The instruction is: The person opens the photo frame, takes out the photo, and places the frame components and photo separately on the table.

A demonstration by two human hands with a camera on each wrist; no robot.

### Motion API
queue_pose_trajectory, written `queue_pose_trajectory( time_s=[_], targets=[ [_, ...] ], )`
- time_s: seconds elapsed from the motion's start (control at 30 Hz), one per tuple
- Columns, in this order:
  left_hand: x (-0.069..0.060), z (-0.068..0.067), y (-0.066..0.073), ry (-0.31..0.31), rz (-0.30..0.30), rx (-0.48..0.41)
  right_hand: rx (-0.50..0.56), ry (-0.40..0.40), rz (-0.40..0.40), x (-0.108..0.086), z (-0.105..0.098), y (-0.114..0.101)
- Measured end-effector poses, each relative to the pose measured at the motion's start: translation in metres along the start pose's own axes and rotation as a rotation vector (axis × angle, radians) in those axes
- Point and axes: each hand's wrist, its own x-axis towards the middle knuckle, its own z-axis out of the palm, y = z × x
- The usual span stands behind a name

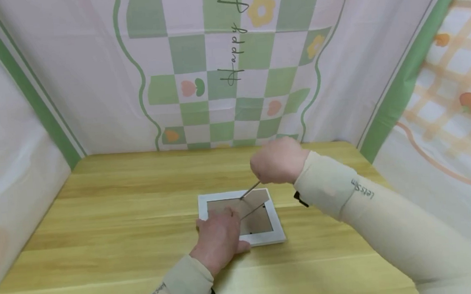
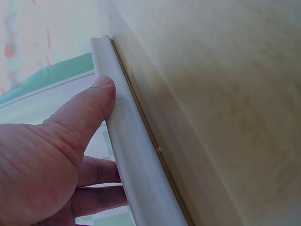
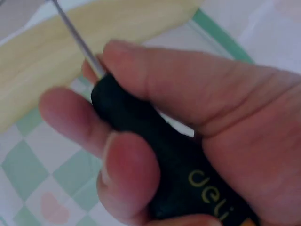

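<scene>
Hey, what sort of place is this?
Probably a makeshift, curtained-off work booth, though I can't be certain. Printed fabric hangs on three sides of a wood-grain table, where a white frame lies under a screwdriver-like tool.

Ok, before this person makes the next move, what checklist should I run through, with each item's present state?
1. Right hand grips the screwdriver by its handle: ok.
2. Left hand holds the white frame, thumb against its near edge: ok.
3. Frame on the table, brown panel facing up: ok.
4. Screwdriver tip at the panel's far edge: ok.
5. Tip firmly engaged there: cannot tell; too small in the head view.
</scene>
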Motion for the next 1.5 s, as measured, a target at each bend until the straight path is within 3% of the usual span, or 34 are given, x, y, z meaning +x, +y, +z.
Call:
queue_pose_trajectory(
  time_s=[0.17, 0.33, 0.67, 0.87, 1.0, 1.17, 1.33, 1.5],
  targets=[
    [0.001, 0.0, 0.0, -0.012, 0.006, 0.044, 0.15, -0.146, -0.051, 0.015, -0.01, 0.018],
    [0.001, 0.001, 0.0, -0.017, 0.003, 0.052, 0.273, -0.242, -0.026, 0.025, -0.016, 0.029],
    [-0.001, 0.0, 0.0, 0.003, 0.015, 0.037, 0.309, -0.267, -0.033, 0.043, -0.022, 0.048],
    [-0.001, 0.0, 0.0, 0.004, 0.015, 0.024, 0.302, -0.247, -0.037, 0.044, -0.019, 0.053],
    [0.0, -0.001, -0.002, 0.001, 0.013, 0.023, 0.232, -0.153, -0.035, 0.032, -0.011, 0.048],
    [0.0, -0.003, -0.003, 0.001, 0.017, 0.033, 0.149, 0.023, -0.029, 0.0, 0.009, 0.034],
    [-0.001, -0.003, -0.004, 0.0, 0.024, 0.022, 0.116, 0.252, 0.073, -0.037, 0.034, 0.017],
    [-0.002, -0.003, -0.002, -0.02, 0.019, 0.0, -0.056, 0.566, 0.107, -0.063, 0.068, -0.006]
  ],
)
